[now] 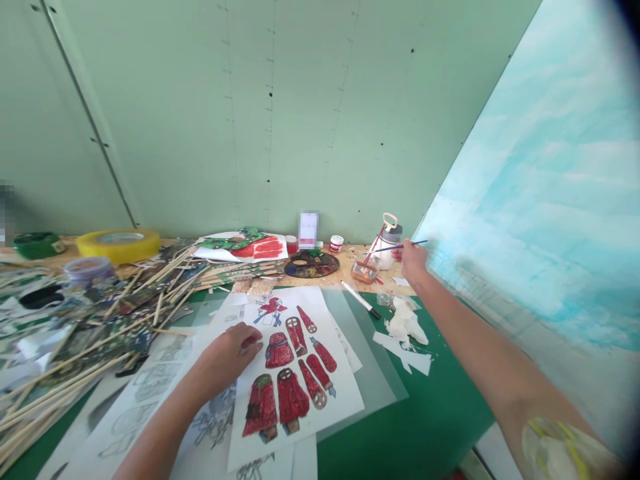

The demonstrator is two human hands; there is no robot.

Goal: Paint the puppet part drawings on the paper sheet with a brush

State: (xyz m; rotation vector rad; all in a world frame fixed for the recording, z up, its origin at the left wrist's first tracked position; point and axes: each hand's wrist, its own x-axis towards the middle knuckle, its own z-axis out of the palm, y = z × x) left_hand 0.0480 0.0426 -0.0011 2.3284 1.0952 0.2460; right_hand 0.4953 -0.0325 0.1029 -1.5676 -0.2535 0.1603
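Paintbrush (pixel 411 245) in right hand (pixel 412 259), left hand (pixel 244 348) on painted sheet (pixel 350 393)

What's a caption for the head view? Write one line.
Left hand by a sheet of red painted shapes, right hand holding a thin brush near a container.

A wooden tabletop (pixel 345 270), its nearer part covered by a green mat (pixel 395 427), holds a yellow tape roll (pixel 117 252) at far left, a dark paint palette (pixel 320 267) at far centre, and a small red-and-white jar (pixel 337 245) and a white bottle (pixel 384 259) to its right. Thin wooden sticks (pixel 75 370) are heaped at left. On the mat, a sheet with red painted figures (pixel 345 393) lies over other papers near the centre, with a capped marker (pixel 361 300) and crumpled white tissue (pixel 406 321) to its right.
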